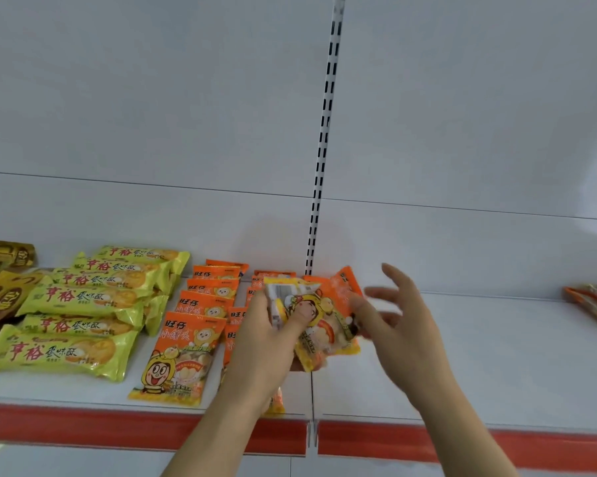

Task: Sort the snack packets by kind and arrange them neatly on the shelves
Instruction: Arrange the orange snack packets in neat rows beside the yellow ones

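1. Far left of the slotted upright (319,173), brown-gold packets (1,287) lie at the shelf's left end, partly cut off by the picture edge.
2. Nearer the upright, yellow-green biscuit packets (80,304) lie overlapped in a column running from the back panel to the shelf's red front edge (118,428).
3. Just left of the upright, orange snack packets (190,339) lie in 2 overlapped rows; your forearm hides most of the row nearer the upright.
4. Your left hand (273,335), in front of the upright's foot, grips a small bundle of orange-and-yellow packets (321,321), thumb pressed across the top one, fingers curled beneath.
5. Your right hand (397,325), just right of the upright, is spread wide; its fingertips meet the bundle's right edge, and you hold nothing in it.
6. Far right of the upright, more orange packets (596,304) lie at the picture edge on the white shelf (479,356).
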`<act>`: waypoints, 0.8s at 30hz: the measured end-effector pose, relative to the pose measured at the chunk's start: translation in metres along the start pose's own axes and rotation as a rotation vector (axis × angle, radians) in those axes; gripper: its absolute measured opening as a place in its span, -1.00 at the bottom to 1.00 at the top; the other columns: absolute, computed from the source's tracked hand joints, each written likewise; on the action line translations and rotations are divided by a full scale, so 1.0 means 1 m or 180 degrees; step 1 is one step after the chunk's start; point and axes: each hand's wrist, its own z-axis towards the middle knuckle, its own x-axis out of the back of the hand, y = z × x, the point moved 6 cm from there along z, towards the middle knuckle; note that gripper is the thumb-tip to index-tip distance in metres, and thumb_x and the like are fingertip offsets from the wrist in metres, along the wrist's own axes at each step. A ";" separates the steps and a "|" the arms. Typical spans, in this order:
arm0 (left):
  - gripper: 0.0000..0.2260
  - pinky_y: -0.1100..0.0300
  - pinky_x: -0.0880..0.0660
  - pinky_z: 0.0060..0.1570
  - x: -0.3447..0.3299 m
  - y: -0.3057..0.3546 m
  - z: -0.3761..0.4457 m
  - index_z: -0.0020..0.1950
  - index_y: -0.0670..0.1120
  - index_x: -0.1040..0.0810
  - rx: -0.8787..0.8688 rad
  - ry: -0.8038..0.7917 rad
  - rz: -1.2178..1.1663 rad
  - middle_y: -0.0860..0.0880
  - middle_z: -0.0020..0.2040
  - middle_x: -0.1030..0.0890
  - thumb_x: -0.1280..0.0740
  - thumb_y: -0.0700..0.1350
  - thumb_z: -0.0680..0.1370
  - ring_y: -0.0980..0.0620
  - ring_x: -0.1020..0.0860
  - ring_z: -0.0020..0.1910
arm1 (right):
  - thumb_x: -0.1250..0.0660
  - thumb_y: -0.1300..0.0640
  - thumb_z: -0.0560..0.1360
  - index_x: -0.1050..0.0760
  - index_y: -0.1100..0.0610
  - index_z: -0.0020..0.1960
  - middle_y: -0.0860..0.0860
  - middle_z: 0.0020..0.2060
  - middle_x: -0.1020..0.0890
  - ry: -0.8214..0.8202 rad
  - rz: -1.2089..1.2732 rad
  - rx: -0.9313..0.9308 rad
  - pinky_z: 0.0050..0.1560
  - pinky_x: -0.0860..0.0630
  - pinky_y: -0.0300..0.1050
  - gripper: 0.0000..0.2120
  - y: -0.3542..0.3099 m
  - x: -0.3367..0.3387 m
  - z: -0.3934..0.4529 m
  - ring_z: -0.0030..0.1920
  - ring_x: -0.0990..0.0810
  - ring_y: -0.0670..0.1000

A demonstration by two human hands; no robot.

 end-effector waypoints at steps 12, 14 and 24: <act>-0.89 0.01 -0.65 -0.43 0.003 0.007 -0.006 0.17 0.09 -0.48 0.0272 0.0277 -0.0243 -0.13 0.09 -0.68 -0.28 -0.13 0.70 -0.13 -0.75 -0.19 | -0.31 0.15 0.63 -0.37 -0.19 0.19 -0.05 -0.20 -0.73 0.1057 0.0973 -0.0395 -0.28 -0.61 -0.02 -0.72 0.016 0.013 -0.001 -0.26 -0.72 -0.03; -0.94 0.01 -0.65 -0.43 0.018 0.008 -0.002 0.17 0.00 -0.47 0.0233 0.0530 -0.0239 -0.13 0.01 -0.70 -0.25 -0.09 0.72 -0.14 -0.75 -0.24 | -0.27 0.15 0.63 -0.42 -0.21 0.07 -0.04 -0.20 -0.72 0.0862 0.0378 -0.0360 -0.31 -0.60 0.00 -0.77 0.024 0.015 0.007 -0.28 -0.71 0.00; -0.94 0.08 -0.60 -0.49 0.033 0.008 -0.002 0.16 -0.02 -0.50 0.0180 0.0618 -0.0163 -0.10 -0.02 -0.70 -0.25 -0.12 0.72 -0.10 -0.74 -0.28 | -0.27 -0.07 0.61 -0.48 -0.13 0.40 -0.05 0.49 -0.33 -0.0722 -0.1977 0.0194 0.48 -0.17 -0.05 -0.64 0.067 -0.036 0.014 0.52 -0.17 0.03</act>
